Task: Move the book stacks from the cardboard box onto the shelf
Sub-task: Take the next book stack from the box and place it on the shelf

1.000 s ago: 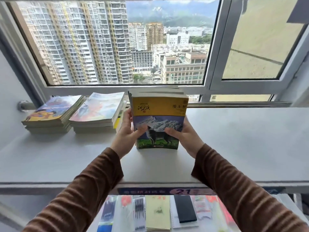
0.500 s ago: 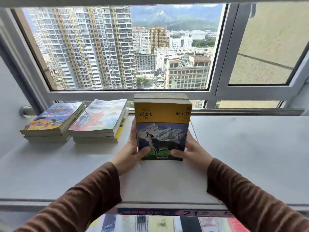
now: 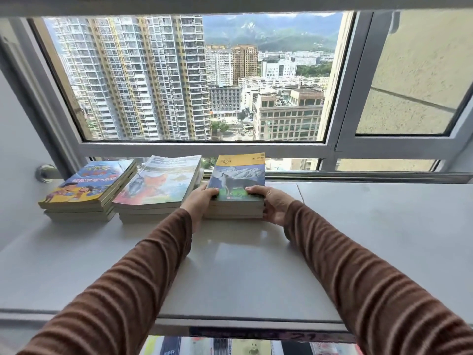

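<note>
While I watched through the head camera, three book stacks sat in a row on the shelf [image 3: 358, 239], under the window [image 3: 194, 80] at the back of the frame. At the left lay the stack with the cartoon cover [image 3: 88, 190], flat and untouched. Just beside it, toward the centre, lay the stack with the fox cover [image 3: 158, 185], whose top edge carried pale capitals that I read as "CLASSIC READINGS", though they were blurred. Right of that, close beside it, was the stack with the wolf cover [image 3: 236, 185], a yellow band across its top with Chinese characters too small for me to read.

My left hand [image 3: 201, 201] held the near left corner of that third stack, thumb curled over the cover; I could not see the other fingers [image 3: 213, 192] behind the books. My right hand [image 3: 271, 203] gripped the near right corner, fingers curled over the cover and down the edge. The stack looked flat on the shelf, so I judged it set down but not yet released.

By my reckoning two stacks were done and the third nearly so. The cardboard box was out of view, so I could not tell how many remained. Along the bottom edge a dark strip [image 3: 268, 335] showed a partial "21".
</note>
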The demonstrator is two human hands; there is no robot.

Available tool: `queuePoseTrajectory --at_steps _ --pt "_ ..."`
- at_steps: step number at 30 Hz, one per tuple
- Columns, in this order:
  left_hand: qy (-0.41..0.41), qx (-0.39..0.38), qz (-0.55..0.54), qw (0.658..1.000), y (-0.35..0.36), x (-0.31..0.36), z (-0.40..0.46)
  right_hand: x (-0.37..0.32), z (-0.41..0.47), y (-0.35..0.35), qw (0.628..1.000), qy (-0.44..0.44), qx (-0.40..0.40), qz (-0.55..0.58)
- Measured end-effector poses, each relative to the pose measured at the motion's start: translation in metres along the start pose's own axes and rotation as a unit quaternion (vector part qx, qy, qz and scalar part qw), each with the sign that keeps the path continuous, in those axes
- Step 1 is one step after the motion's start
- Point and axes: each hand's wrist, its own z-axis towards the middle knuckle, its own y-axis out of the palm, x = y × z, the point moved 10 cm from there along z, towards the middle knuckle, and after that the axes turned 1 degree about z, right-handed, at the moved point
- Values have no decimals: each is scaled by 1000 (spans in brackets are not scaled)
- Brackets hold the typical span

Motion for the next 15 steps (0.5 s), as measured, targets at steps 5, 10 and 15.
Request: queuePoseTrajectory --at_steps 5,10,15 --pt "4 20 -19 1000 -4 -12 4 7 11 0 998 39 8 -42" --pt "10 25 -35 999 0 -14 12 -3 17 -12 997 13 65 -49" --pt "18 31 -5 999 0 -18 20 -9 20 -34 949 -62 176 -253"
